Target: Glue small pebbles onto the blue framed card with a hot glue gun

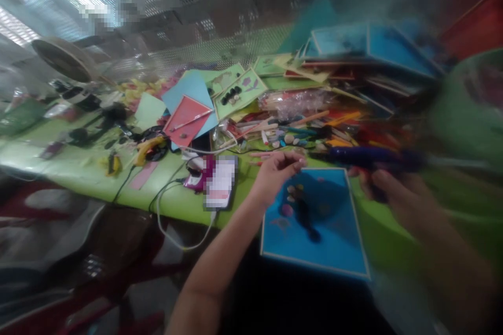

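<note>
Shows a bare left hand running into a slim, bare left forearm, narrow at the wrist, widening smoothly toward the elbow, with a faint crease across it there. Has a bare right hand and bare right forearm too, both smeared by blur, finer detail unreadable. Wears black or very dark clothing low in the middle, folds and seams lost in shadow.
</note>
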Demonstrator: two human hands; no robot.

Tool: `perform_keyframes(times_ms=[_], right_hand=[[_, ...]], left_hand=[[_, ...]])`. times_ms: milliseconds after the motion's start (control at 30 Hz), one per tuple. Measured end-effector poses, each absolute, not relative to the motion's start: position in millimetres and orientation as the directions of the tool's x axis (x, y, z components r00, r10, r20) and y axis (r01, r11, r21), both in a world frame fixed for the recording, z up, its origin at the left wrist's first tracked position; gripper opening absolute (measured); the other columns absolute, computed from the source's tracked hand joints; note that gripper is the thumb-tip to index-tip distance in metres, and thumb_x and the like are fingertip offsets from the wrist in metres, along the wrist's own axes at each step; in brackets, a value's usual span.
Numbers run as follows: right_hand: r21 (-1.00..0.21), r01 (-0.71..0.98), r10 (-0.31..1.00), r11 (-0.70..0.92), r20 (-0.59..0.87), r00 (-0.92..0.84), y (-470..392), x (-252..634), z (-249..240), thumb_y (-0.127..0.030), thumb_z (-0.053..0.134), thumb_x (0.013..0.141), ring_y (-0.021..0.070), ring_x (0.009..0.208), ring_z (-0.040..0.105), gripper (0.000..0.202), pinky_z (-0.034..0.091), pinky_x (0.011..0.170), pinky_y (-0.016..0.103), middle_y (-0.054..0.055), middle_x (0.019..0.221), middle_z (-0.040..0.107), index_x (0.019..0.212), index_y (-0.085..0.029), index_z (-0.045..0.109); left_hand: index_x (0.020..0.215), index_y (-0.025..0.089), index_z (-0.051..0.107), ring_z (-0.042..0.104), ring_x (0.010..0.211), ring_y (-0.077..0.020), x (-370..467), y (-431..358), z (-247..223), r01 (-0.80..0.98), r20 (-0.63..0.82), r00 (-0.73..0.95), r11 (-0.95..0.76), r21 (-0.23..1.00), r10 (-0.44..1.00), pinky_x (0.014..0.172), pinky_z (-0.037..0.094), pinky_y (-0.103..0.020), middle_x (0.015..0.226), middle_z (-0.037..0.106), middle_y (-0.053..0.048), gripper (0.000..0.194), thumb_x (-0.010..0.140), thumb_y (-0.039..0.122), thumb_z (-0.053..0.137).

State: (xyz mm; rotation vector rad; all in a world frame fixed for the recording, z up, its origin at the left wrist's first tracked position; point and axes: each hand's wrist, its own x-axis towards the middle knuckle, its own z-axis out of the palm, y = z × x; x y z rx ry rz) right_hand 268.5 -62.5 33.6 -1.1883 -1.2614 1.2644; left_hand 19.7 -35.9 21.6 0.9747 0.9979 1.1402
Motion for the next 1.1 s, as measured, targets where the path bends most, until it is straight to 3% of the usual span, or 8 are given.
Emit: perform_keyframes(times_ms=[133,233,367,467,600,733,900,1100], right_hand=[[-0.998,-0.049,0.997,0.031,0.034,-0.076,-61.0,267.9,34.5,-0.060,0.079,0.080,0.0123,0.055,0.054,0.042,0.044,0.053,0.029,0.005,0.076,0.067,0.077,-0.019,0.068],[-0.997,-0.060,0.996,0.046,0.050,-0.071,-61.0,267.2,35.7,-0.062,0.080,0.077,0.0116,0.054,0.054,0.045,0.044,0.051,0.029,0.004,0.075,0.066,0.077,-0.019,0.067],[-0.997,-0.056,0.993,0.050,0.055,-0.102,-62.4,268.3,35.7,-0.062,0.078,0.080,0.0124,0.058,0.055,0.044,0.044,0.054,0.028,0.003,0.069,0.065,0.074,-0.019,0.070],[-0.997,-0.059,0.992,0.051,0.058,-0.112,-62.8,270.7,32.4,-0.062,0.077,0.082,0.0121,0.059,0.054,0.045,0.043,0.055,0.028,0.002,0.068,0.063,0.073,-0.019,0.070],[-0.995,-0.058,0.988,0.077,0.084,-0.131,-62.6,273.5,26.4,-0.058,0.073,0.088,0.0122,0.061,0.054,0.041,0.043,0.058,0.029,0.003,0.073,0.065,0.075,-0.019,0.073],[-0.996,-0.059,0.987,0.072,0.080,-0.138,-63.1,272.4,27.0,-0.060,0.073,0.087,0.0155,0.060,0.053,0.039,0.042,0.059,0.032,0.001,0.066,0.061,0.074,-0.024,0.071],[-0.999,-0.042,0.990,0.027,0.033,-0.138,-64.1,270.3,30.7,-0.066,0.073,0.083,0.0176,0.057,0.051,0.040,0.041,0.058,0.034,0.001,0.063,0.059,0.074,-0.028,0.071],[-0.999,-0.034,0.992,0.015,0.019,-0.125,-63.9,271.2,30.4,-0.069,0.075,0.080,0.0161,0.056,0.051,0.043,0.041,0.057,0.034,0.002,0.066,0.061,0.077,-0.026,0.071]], left_hand=[[0.093,0.017,0.073,0.066,0.084,-0.0138,15.1,-37.7,20.4,-0.079,-0.030,0.147,0.042,0.996,0.989,0.079,0.050,-0.026,0.091,0.073,-0.004,0.030,0.076,0.037,0.087],[0.091,0.017,0.072,0.065,0.081,-0.0145,9.4,-41.1,22.2,0.171,0.020,0.208,-0.056,0.984,0.978,0.076,0.049,-0.026,0.088,0.073,-0.004,0.021,0.080,0.032,0.082],[0.090,0.020,0.074,0.066,0.080,-0.0163,6.0,-45.1,33.4,0.474,0.039,0.415,-0.252,0.844,0.909,0.075,0.047,-0.028,0.089,0.074,-0.004,0.005,0.088,0.024,0.072],[0.092,0.020,0.074,0.067,0.090,-0.0209,8.3,-44.7,41.2,0.600,0.029,0.580,-0.452,0.660,0.814,0.082,0.047,-0.032,0.093,0.075,-0.006,0.010,0.091,0.017,0.065],[0.100,0.020,0.073,0.066,0.098,-0.0237,11.3,-41.8,42.0,0.622,-0.013,0.739,-0.674,0.400,0.674,0.084,0.046,-0.034,0.101,0.074,-0.008,0.018,0.094,0.013,0.057],[0.103,0.018,0.070,0.065,0.094,-0.0245,12.4,-41.1,42.3,0.580,-0.032,0.809,-0.788,0.206,0.587,0.079,0.045,-0.035,0.098,0.072,-0.009,0.016,0.096,0.014,0.056],[0.101,0.017,0.068,0.063,0.089,-0.0242,15.3,-42.6,47.6,0.550,-0.047,0.835,-0.826,0.122,0.549,0.078,0.044,-0.036,0.094,0.070,-0.009,0.014,0.094,0.013,0.057],[0.101,0.017,0.068,0.063,0.087,-0.0240,16.2,-41.0,49.2,0.541,-0.072,0.841,-0.834,0.108,0.536,0.075,0.044,-0.036,0.092,0.069,-0.009,0.015,0.092,0.012,0.058]])
